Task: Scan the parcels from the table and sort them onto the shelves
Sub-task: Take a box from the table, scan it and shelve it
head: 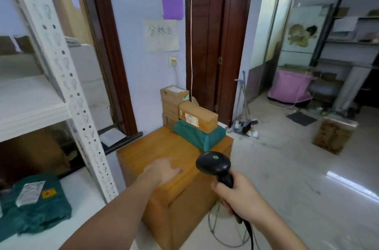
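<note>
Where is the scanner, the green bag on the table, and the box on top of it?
scanner point(213, 163): head view, on its black head.
green bag point(198, 134): head view, its front face.
box point(198, 116): head view, its side.

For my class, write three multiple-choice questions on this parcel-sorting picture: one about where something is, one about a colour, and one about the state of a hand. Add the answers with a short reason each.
1. Where does the long cardboard box lie?
A. on the floor
B. on top of the green parcel on the table
C. on the white shelf

2. What colour is the sheet of paper pinned highest on the wall?
A. purple
B. yellow
C. red

3. What is the right hand doing?
A. resting flat on the table
B. hanging with nothing in it
C. gripping the black scanner

Answers:
1 B: the box sits directly on the green parcel at the table's far end.
2 A: the top sheet is plainly purple.
3 C: the fingers wrap round the scanner's handle, while the left hand reaches over the table.
</note>
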Available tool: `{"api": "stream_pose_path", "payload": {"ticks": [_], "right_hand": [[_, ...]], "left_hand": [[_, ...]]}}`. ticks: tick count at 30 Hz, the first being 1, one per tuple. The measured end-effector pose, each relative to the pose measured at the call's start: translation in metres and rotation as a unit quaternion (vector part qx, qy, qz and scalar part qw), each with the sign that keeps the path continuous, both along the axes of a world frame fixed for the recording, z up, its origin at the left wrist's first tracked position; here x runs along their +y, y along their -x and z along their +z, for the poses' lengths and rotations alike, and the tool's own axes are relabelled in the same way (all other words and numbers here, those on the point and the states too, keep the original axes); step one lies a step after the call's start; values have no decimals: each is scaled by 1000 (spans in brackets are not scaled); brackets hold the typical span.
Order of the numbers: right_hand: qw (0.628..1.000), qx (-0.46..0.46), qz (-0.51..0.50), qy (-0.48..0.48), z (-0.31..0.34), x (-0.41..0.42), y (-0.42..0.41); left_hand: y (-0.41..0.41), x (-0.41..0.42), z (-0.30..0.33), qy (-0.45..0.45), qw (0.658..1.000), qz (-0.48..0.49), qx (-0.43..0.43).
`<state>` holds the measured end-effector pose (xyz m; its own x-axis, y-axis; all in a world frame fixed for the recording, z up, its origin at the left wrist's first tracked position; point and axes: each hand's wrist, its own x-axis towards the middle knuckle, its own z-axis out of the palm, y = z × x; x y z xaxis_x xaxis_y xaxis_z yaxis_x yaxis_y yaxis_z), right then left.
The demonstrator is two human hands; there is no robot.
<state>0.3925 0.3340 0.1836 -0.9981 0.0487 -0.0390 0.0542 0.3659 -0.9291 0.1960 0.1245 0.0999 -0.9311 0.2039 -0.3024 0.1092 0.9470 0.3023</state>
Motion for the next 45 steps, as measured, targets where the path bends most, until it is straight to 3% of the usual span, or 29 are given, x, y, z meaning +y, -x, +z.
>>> {"api": "stream_pose_path", "payload": {"ticks": [16,23,30,33,39,42,45], "right_hand": [[996,-17,-81,-18,-6,104,164],[994,-25,-106,-13,-5,162,235],[996,-56,-74,-14,-28,248,329],[997,-79,-18,-12,-30,283,371],[993,-111,39,-9,-29,332,438],[992,-112,56,-20,-36,343,464],[990,-119,81,-10,-42,351,483]], "left_hand": [[195,123,-14,-19,999,-30,12],[267,188,-24,-163,984,67,13],[343,265,-52,-169,971,169,8],[377,294,-56,-219,933,286,-12],[435,329,-62,-348,768,533,-67],[445,325,-84,-398,711,571,-100],[448,317,-120,-426,701,556,-135]]}}
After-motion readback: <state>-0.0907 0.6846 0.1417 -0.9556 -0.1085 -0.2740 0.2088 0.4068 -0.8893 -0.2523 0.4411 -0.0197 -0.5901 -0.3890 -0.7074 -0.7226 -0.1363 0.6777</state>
